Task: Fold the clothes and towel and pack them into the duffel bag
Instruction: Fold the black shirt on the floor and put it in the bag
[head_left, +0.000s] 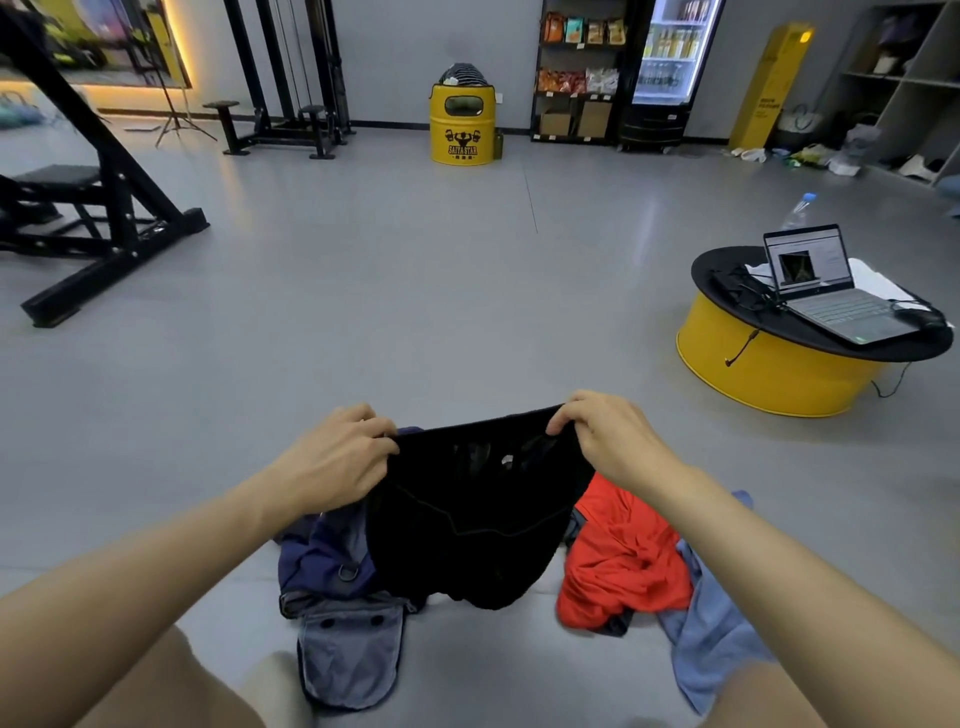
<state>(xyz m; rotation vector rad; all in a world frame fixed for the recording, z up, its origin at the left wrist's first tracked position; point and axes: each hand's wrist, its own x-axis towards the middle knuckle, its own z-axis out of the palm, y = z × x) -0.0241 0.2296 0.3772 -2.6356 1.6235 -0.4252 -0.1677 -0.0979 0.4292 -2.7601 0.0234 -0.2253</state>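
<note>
Left hand (337, 460) and right hand (615, 441) pinch the waistband corners of black shorts (467, 525), held in the air above the duffel bag (345, 657) on the floor (467, 312). If lowered unevenly, the dangling legs may bunch and spoil the fold.

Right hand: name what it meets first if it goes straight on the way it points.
Beyond the black garment it pinches, the right hand likely meets only bare floor, forward-left; depth is unclear.

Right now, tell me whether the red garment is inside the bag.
No, the red garment lies crumpled on the floor, to the right of the bag.
</note>
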